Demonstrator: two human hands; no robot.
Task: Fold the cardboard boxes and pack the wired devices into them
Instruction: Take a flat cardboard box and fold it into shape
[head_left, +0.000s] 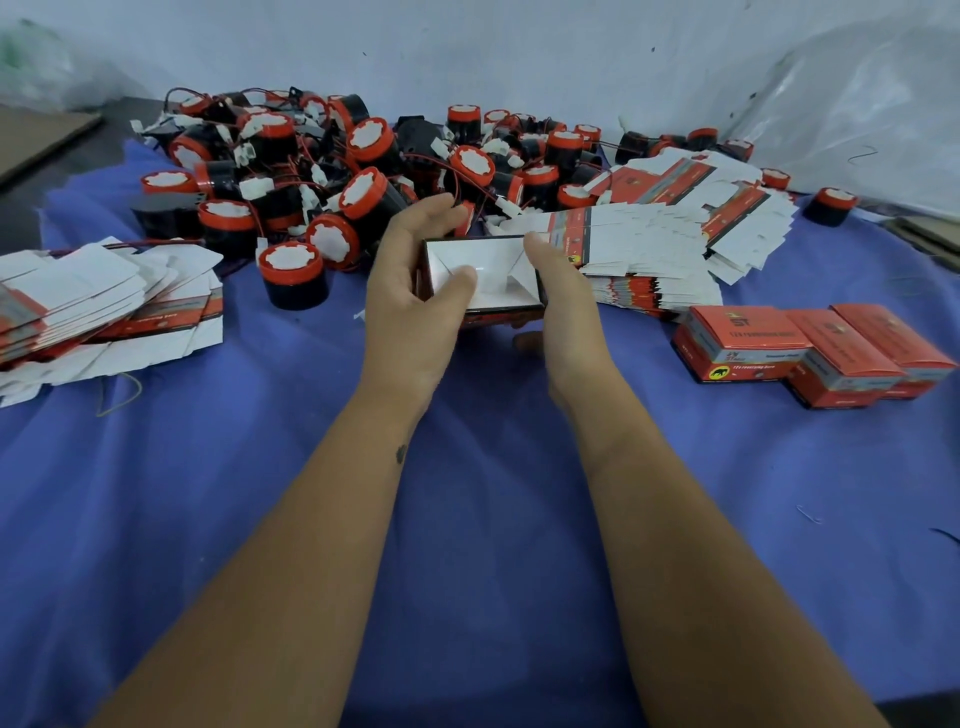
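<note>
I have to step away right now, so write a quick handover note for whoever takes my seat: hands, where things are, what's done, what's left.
Left hand and right hand both grip the open box, thumb inside pressing its white flaps; nothing is in it yet.
Wired devices lie piled at the back of the blue cloth.
Flat box blanks: one stack on the left, one on the right.
Done: three closed boxes at right.
Left: finish this box, put a device in, close it, then repeat through the pile.
</note>
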